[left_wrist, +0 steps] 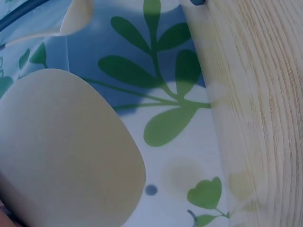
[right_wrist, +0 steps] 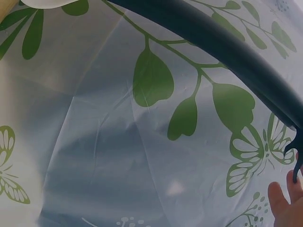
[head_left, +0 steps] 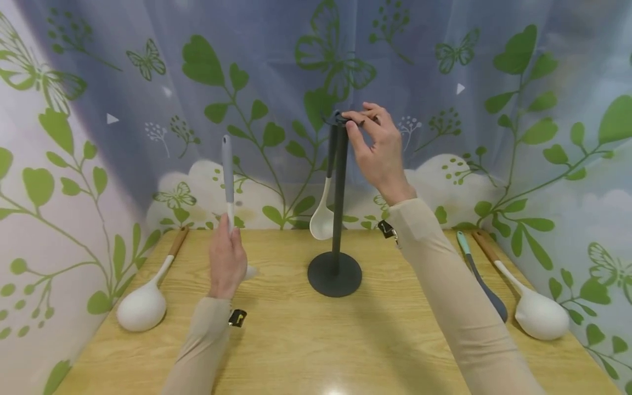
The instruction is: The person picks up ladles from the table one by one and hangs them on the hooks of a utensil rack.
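Note:
In the head view my left hand [head_left: 228, 266] grips the white shaft of an upright kitchen utensil, its grey handle [head_left: 227, 167] pointing up. The utensil's broad, smooth, rounded white head [left_wrist: 71, 151] fills the lower left of the left wrist view; in the head view my hand mostly hides it. A dark utensil stand [head_left: 339, 197] rises from a round base on the table. With thumb and index finger my right hand [head_left: 377, 145] pinches a hook [right_wrist: 296, 149] at the stand's top. From the stand hangs a white ladle [head_left: 322, 220] with a dark handle.
On the wooden table [head_left: 296, 345], a white ladle [head_left: 143, 307] with a wooden handle lies at left. At right lie a dark spoon-like utensil [head_left: 486, 285] with a mint handle end and another wooden-handled white ladle [head_left: 540, 314]. A leaf-patterned curtain [head_left: 266, 71] stands behind.

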A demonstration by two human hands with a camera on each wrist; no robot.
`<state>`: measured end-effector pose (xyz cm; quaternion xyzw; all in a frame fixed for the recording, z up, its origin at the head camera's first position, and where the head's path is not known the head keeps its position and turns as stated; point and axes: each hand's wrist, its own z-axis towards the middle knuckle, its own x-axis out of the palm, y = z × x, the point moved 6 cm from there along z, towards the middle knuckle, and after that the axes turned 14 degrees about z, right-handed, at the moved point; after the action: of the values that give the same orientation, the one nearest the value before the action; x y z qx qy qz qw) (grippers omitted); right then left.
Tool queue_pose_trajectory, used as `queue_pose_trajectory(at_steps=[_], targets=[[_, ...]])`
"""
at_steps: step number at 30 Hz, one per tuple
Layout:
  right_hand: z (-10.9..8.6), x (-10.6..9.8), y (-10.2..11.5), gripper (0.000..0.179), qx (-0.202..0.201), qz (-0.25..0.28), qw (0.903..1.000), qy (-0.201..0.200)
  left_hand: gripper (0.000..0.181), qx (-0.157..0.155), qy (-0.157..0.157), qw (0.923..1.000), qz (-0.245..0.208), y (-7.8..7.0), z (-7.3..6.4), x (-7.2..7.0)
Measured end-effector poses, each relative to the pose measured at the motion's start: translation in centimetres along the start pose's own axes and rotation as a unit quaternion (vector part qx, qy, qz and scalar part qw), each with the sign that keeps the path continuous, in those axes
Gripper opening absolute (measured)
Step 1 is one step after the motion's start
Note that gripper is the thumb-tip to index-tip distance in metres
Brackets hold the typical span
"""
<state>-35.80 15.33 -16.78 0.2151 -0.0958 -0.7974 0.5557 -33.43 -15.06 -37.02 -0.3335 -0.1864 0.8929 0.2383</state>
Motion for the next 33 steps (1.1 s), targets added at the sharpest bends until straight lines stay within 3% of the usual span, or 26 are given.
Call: queue_pose_trajectory(at_steps=[8, 14, 22, 33], targets=[[0.0, -0.1, 0.0, 0.029, 0.003, 0.007, 1.0000, -0.001, 0.035, 0.053, 0.012, 0.9984, -0.010, -1.5, -0.2, 0.7], [0.1, 0.0, 0.2, 0.029, -0.006, 0.005, 0.9999, 0.007, 0.022, 0.062, 0.030, 0.9976, -0.006, -2.3, 0.3, 0.9], [0.2, 0.1, 0.1, 0.028, -0.009, -0.002, 1.0000, 0.001, 0.022, 0.081, 0.025, 0.9961, -0.025, -3.6, 1.0, 0.8], [0.1, 0.3, 0.2, 0.027, -0.018, 0.004, 0.9998, -0.004, 0.023, 0.072, 0.047, 0.9950, -0.052, -5.3, 1.2, 1.5]])
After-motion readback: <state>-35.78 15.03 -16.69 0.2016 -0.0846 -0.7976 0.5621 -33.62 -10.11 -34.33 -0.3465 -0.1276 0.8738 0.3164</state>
